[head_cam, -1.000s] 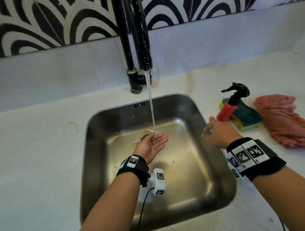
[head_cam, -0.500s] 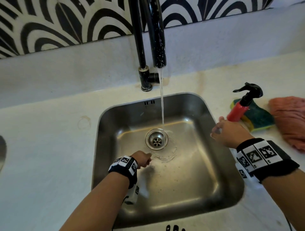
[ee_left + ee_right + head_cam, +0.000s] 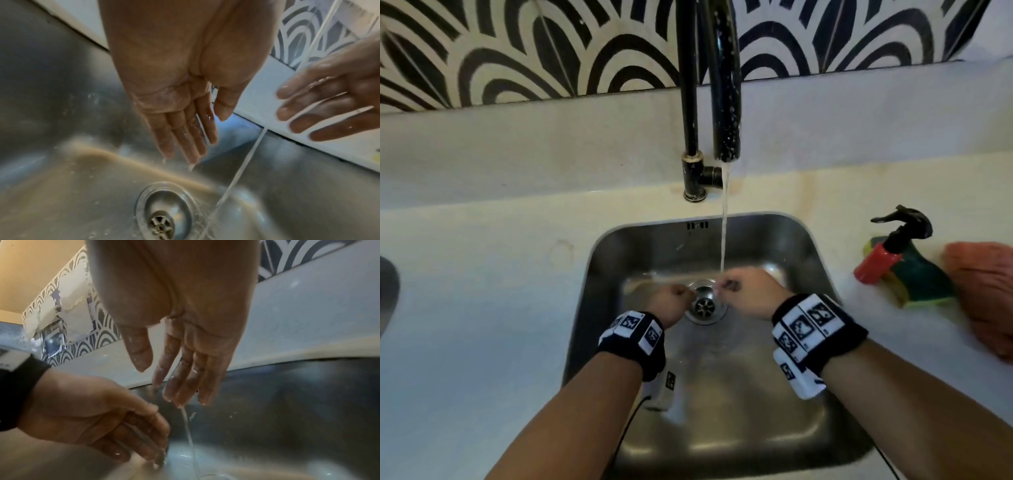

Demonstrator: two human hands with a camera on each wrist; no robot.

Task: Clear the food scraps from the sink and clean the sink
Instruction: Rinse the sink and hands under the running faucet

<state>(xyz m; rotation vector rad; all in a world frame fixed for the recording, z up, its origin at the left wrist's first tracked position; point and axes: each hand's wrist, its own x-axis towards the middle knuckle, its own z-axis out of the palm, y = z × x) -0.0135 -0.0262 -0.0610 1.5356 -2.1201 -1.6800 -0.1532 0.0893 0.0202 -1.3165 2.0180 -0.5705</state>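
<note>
The steel sink (image 3: 784, 240) holds both hands, one on each side of the drain (image 3: 703, 305). A thin stream of water (image 3: 724, 219) runs from the black tap (image 3: 726, 102) and falls between them. My left hand (image 3: 671, 303) hangs with wet straight fingers (image 3: 185, 134) pointing down over the basin floor, holding nothing. My right hand (image 3: 746, 291) is just right of the stream, its fingers (image 3: 185, 378) also straight, wet and empty. The right hand's fingers (image 3: 320, 113) reach in from the right in the left wrist view. The left hand (image 3: 98, 415) shows low in the right wrist view. No scraps show in the basin.
On the white counter (image 3: 482, 308) right of the sink lie a red spray bottle (image 3: 883, 257) with a black trigger, a green and yellow sponge (image 3: 921, 284) under it, and a pink cloth (image 3: 986, 294). A black-and-white patterned wall (image 3: 517, 51) rises behind the tap.
My right hand left the sink's right rim and came down into the basin beside the water stream. My left hand shifted to the drain's left side.
</note>
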